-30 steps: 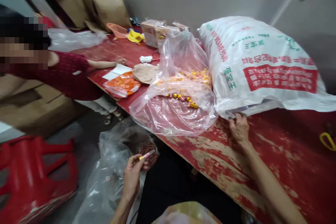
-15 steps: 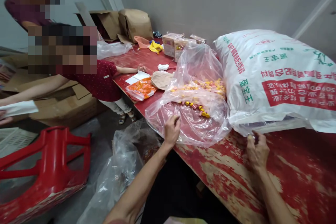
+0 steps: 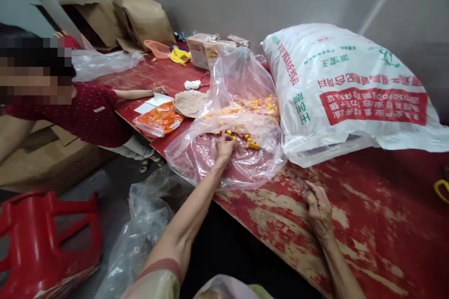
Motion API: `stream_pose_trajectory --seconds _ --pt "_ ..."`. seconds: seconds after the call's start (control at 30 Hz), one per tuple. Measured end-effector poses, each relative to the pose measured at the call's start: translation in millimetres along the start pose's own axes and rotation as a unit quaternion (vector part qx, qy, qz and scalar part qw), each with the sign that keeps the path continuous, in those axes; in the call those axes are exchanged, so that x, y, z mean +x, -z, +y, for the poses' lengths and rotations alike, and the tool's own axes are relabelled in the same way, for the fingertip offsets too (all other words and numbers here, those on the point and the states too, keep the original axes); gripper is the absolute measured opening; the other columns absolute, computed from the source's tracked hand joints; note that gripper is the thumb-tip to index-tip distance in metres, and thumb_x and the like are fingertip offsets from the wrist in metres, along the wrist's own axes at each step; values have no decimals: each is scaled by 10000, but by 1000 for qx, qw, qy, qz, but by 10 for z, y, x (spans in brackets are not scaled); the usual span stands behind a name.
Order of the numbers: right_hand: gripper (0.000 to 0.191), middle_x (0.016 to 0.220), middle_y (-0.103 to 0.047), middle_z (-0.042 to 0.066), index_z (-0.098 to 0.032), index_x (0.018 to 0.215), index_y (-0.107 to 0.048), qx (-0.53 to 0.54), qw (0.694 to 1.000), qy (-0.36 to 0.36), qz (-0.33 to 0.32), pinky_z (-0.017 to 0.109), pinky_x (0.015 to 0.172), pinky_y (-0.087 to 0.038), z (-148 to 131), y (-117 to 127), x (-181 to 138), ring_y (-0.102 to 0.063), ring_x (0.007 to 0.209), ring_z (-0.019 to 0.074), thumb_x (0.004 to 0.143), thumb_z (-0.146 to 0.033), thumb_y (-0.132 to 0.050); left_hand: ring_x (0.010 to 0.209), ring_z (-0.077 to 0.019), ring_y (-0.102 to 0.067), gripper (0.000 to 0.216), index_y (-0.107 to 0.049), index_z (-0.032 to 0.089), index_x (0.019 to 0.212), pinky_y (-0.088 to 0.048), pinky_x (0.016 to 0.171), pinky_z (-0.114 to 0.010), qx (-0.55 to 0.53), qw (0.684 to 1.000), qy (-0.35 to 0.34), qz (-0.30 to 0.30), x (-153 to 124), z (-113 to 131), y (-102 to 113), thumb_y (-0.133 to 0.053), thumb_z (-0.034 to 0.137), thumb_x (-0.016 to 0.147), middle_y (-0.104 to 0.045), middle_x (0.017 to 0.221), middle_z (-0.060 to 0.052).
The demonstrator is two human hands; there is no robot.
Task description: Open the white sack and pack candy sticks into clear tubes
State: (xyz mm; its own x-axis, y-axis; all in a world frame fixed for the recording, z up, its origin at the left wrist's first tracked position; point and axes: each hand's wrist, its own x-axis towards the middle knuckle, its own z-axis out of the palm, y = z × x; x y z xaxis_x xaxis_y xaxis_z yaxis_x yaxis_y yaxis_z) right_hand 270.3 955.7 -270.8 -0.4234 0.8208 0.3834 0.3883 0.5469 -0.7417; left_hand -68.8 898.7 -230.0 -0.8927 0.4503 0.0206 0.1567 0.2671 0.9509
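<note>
Stubby yellow-and-pink pieces are lying in a glossy, crumpled plastic bag on the scuffed red surface. The left hand is lying bent-fingered at their near edge, the right hand is hovering near a plump white sack; whether either grip is holding anything is unclear.

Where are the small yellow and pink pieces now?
Near the head view's centre, the pieces lie in the clear plastic bag, left of the white printed sack.
</note>
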Motion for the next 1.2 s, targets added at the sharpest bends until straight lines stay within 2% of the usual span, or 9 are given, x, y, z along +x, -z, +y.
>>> stream_pose_trajectory --seconds 0.1,0.23,0.3,0.37,0.57,0.8,0.93,1.07,1.2 --pt "322 1063 -597 91 -199 1115 -592 16 999 38 -25 392 843 -477 -111 -19 -26 -581 970 223 895 -314 -387 567 -103 -541 146 -546 160 711 -453 574 -222 -99 992 19 -76 -496 50 77 -637 272 692 -564 632 24" --pt "264 993 -610 77 -208 1092 -586 44 996 52 -55 363 794 -502 -370 -83 -111 -596 905 203 887 -298 -448 537 -89 -536 239 -594 148 726 -440 544 -209 -270 933 81 -224 -1326 200 70 -722 336 652 -595 620 17" --pt "249 1001 -619 75 -211 1084 -591 47 997 33 -48 353 784 -507 -476 -85 -164 -600 902 200 893 -310 -466 526 -79 -530 253 -592 148 725 -431 541 -198 -308 913 114 -243 -1645 257 17 -737 342 651 -593 606 24" --pt "252 1018 -628 74 -210 1084 -597 46 998 21 -36 340 771 -514 -538 -51 -210 -608 901 197 894 -326 -480 528 -74 -528 260 -580 149 723 -426 545 -191 -327 906 135 -234 -1840 275 -36 -738 346 661 -585 598 31" --pt "242 993 -633 79 -198 1075 -600 17 997 64 -37 337 775 -521 -605 116 -274 -613 907 199 903 -324 -485 579 -70 -547 282 -566 158 757 -444 591 -201 -335 909 142 -206 -1984 215 -48 -755 322 628 -575 690 41" --pt "240 1021 -626 99 -198 1140 -571 -32 987 135 -85 352 808 -505 -710 160 -315 -609 927 204 938 -270 -465 678 -103 -552 267 -673 160 884 -457 683 -243 -300 920 126 -218 -2133 172 -55 -714 314 670 -635 817 -8" --pt "226 1020 -641 86 -202 1144 -561 -34 984 145 -101 332 806 -507 -745 159 -360 -615 926 193 941 -254 -477 793 -147 -579 240 -707 169 950 -456 782 -274 -237 936 59 -251 -2254 157 -77 -581 318 810 -648 869 -39" --pt "220 1013 -662 88 -186 1124 -558 -47 980 138 -135 321 784 -516 -712 151 -469 -633 903 191 942 -261 -459 823 -166 -571 247 -691 168 890 -455 786 -279 -159 944 -24 -287 -2401 126 -84 -469 275 879 -623 869 -55" --pt "243 968 -681 101 -176 1092 -581 -93 976 116 -157 336 737 -518 -609 217 -562 -652 852 213 938 -278 -423 866 -171 -580 252 -658 175 966 -461 813 -281 -142 936 -46 -318 -2512 56 -182 -425 228 887 -623 933 -63"
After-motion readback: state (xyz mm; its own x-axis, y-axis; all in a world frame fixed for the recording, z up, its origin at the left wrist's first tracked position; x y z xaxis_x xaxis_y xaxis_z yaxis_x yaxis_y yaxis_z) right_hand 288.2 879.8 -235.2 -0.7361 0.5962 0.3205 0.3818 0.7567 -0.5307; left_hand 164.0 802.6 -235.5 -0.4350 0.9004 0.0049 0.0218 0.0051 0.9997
